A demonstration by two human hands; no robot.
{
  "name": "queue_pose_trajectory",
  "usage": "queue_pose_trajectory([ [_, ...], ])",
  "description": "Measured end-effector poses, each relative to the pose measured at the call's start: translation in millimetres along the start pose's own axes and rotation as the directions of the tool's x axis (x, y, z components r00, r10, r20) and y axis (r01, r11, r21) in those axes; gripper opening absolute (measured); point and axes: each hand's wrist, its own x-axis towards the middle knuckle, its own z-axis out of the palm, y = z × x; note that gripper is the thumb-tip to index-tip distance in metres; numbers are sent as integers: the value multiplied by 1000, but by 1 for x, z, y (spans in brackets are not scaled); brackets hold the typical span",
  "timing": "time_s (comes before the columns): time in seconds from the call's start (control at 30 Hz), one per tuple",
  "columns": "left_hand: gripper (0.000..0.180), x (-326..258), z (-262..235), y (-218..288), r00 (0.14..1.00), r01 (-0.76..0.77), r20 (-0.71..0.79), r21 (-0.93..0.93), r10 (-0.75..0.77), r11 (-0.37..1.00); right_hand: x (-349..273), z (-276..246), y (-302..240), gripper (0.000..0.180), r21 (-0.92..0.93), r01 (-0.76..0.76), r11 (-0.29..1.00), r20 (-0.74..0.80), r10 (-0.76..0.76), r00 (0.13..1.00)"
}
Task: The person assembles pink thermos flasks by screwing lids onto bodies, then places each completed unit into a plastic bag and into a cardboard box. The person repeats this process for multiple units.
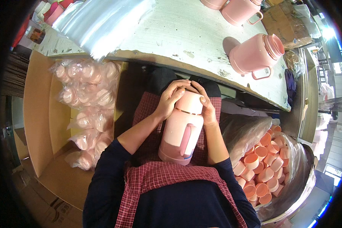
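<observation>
Both forearms come up from the lower edge, dark sleeves pushed to the elbows, bare below; elbows out, wrists converging at centre; left hand (170, 99) curled, fingers (177, 88) wrapped over the top, palm pressed on the left side; right hand (206, 105) mirrors it, fingers bent and closed on the right side; fingertips of both nearly meet.

One view only, from a camera on the person's head, looking steeply down over the chest and red checked apron (167, 178). The lap sits close below; the worn white worktable (193, 34) bends away at the top, fisheye-curved.
</observation>
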Motion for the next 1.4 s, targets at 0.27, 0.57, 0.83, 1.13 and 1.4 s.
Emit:
queue_pose_trajectory([
  [0.27,29,-1,-1,-1,1000,-24,18,60,23,998,-4,-5,4,91,-234,68,970,-8,-72,997],
  [0.57,31,-2,0,-2,999,-14,50,-42,16,999,-2,-2,2,100,-25,33,999,18,-33,999],
  [0.83,36,-2,0,5,996,44,74,-43,-40,998,-2,-6,5,94,-112,60,992,-6,-61,998],
  [1.13,35,-2,0,4,997,32,74,-32,-30,999,-4,1,0,97,79,76,994,31,-78,996],
  [1.4,33,-3,1,6,998,31,64,-23,-29,999,-7,-2,4,96,-68,97,993,-14,-98,995],
])
